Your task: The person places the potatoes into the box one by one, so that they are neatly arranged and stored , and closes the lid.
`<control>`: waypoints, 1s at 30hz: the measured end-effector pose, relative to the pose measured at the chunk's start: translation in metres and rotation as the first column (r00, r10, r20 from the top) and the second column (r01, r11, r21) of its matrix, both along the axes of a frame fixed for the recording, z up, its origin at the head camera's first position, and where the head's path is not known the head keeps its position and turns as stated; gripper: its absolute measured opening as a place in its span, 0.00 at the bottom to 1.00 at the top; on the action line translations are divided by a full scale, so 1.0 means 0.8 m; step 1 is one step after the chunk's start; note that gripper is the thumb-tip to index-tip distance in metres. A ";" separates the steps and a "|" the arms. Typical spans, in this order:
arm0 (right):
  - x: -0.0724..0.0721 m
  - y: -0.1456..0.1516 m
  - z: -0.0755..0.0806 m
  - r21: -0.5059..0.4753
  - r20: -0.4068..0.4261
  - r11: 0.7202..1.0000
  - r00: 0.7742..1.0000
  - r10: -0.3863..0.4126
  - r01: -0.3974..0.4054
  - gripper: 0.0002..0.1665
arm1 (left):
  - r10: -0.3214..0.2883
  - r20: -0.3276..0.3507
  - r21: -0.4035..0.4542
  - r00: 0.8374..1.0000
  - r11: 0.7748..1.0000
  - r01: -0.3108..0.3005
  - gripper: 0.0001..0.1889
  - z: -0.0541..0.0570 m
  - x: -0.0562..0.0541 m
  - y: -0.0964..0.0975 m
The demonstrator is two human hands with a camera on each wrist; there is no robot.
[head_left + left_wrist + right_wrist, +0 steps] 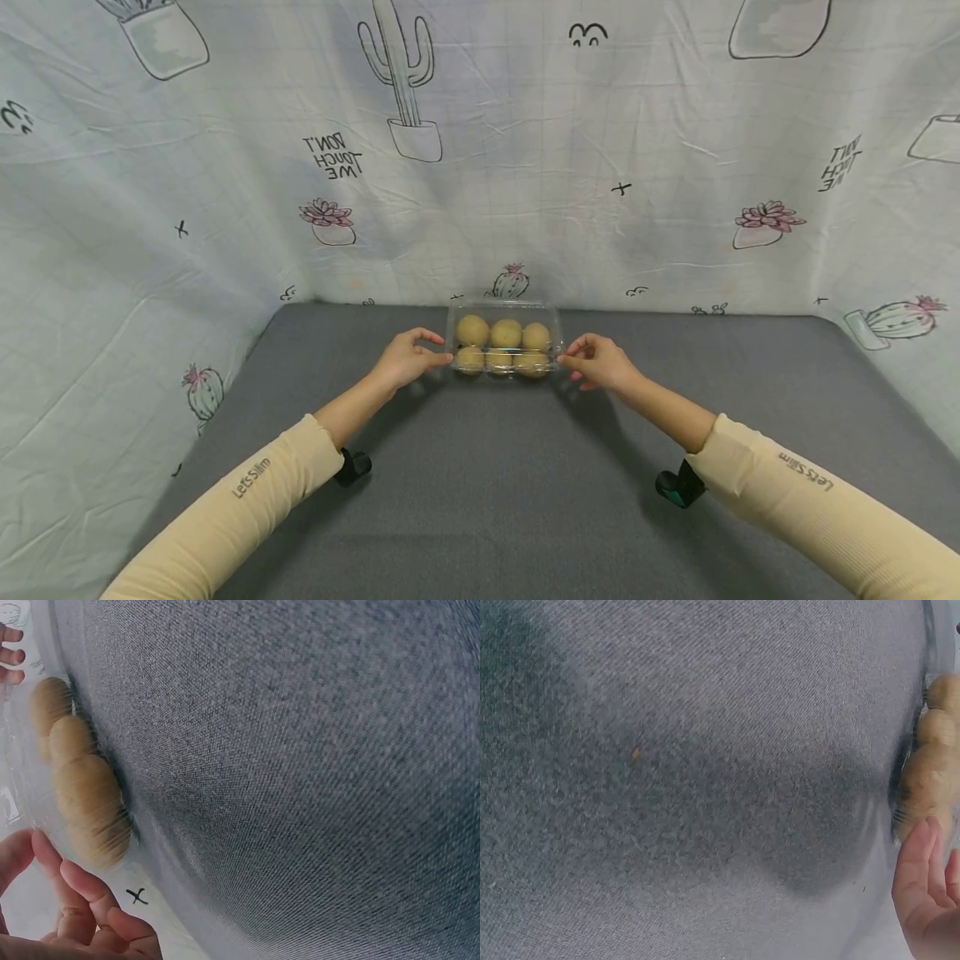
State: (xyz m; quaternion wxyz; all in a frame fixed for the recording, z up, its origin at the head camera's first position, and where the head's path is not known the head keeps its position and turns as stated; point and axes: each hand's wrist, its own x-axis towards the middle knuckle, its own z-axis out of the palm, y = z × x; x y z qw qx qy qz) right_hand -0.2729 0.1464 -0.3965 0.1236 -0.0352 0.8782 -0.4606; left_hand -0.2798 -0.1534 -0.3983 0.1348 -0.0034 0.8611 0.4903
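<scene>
A clear plastic clamshell box (504, 307) sits at the far side of the grey table, with several round, tan potatoes (506, 333) in two rows inside. My left hand (407, 358) pinches the box's left front corner between thumb and fingers. In the left wrist view, the left hand's fingertips (46, 851) meet at the clear plastic, beside the potatoes (88, 791). My right hand (600, 364) pinches the opposite front corner, its thumb at the plastic edge. The right wrist view shows the right hand (930, 900) close against the potatoes (928, 780) at the box's end.
The grey cloth-covered table (480, 483) stretches from the box toward me. Right behind the box hangs a pale curtain (510, 208) with cactus drawings, which also closes in both sides. A tiny orange speck (636, 754) lies on the cloth.
</scene>
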 end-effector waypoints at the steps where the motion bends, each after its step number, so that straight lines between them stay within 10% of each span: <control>1: -0.001 0.001 0.000 -0.004 0.019 1.000 1.000 0.006 -0.006 0.17 | 0.002 0.003 0.000 1.000 1.000 -0.002 0.22 0.000 0.000 0.000; 12: -0.009 0.007 -0.003 -0.041 0.206 0.990 0.968 0.144 -0.138 0.25 | 0.005 0.054 -0.032 0.999 0.999 -0.003 0.22 -0.002 -0.003 -0.001; 30: -0.013 0.008 -0.006 -0.084 0.328 0.994 0.940 0.093 -0.069 0.27 | -0.104 0.265 0.098 0.959 0.992 0.080 0.17 0.003 -0.011 0.003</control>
